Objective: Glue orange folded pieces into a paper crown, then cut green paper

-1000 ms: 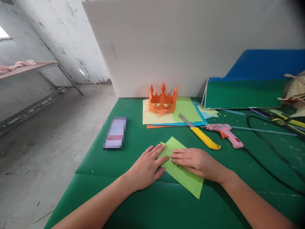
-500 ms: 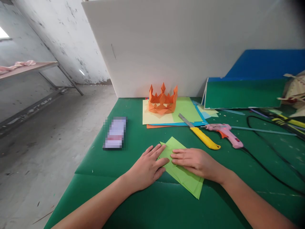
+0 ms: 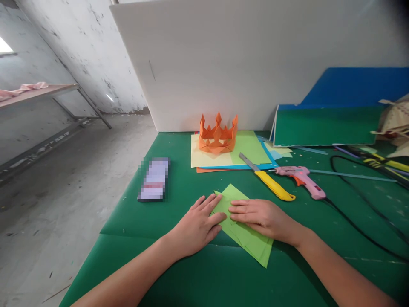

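Note:
A folded sheet of light green paper (image 3: 247,238) lies flat and slantwise on the green table, its layers showing along the lower edge. My left hand (image 3: 201,221) rests on its left edge with the fingers stretched out, the fingertips touching the paper. From the right, my right hand (image 3: 255,215) lies flat across the upper part, fingers extended side by side. Beyond the hands, an orange folded-paper crown (image 3: 217,143) stands on a stack of coloured sheets (image 3: 251,147).
A yellow-handled utility knife (image 3: 275,185) lies with its blade against the paper stack. Beside it is a pink glue gun (image 3: 302,177) with a black cord trailing right. A blurred phone (image 3: 155,179) lies to the left. A white board (image 3: 191,64) stands behind.

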`<state>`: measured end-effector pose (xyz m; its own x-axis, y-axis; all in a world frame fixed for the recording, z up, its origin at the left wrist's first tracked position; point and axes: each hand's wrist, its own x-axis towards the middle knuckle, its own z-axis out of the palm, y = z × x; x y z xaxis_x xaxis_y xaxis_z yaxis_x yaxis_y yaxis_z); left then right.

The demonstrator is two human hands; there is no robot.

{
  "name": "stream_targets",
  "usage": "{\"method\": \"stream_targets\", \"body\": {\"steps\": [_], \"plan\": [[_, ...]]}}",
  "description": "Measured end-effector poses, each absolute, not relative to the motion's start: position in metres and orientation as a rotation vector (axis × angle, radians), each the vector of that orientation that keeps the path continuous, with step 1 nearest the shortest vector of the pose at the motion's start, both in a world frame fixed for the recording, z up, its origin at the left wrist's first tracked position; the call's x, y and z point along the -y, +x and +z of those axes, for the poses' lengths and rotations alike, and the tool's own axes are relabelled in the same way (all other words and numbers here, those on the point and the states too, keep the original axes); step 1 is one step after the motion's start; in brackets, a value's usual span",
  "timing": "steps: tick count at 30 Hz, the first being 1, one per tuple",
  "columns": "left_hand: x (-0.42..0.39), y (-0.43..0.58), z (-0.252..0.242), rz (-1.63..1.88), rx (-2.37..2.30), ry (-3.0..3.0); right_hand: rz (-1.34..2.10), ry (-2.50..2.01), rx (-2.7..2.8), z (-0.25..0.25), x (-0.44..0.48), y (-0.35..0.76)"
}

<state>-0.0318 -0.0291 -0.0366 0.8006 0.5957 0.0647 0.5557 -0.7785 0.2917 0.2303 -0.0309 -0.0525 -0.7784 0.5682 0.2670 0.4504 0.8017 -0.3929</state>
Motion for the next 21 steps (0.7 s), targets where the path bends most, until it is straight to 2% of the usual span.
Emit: {"method": "stream_targets", "body": {"steps": [21], "plan": [[0.03, -0.0303, -0.034, 0.187, -0.921, 2.72, 0.386, -0.786, 2.717, -0.0474, 0.0317, 0.23]]}}
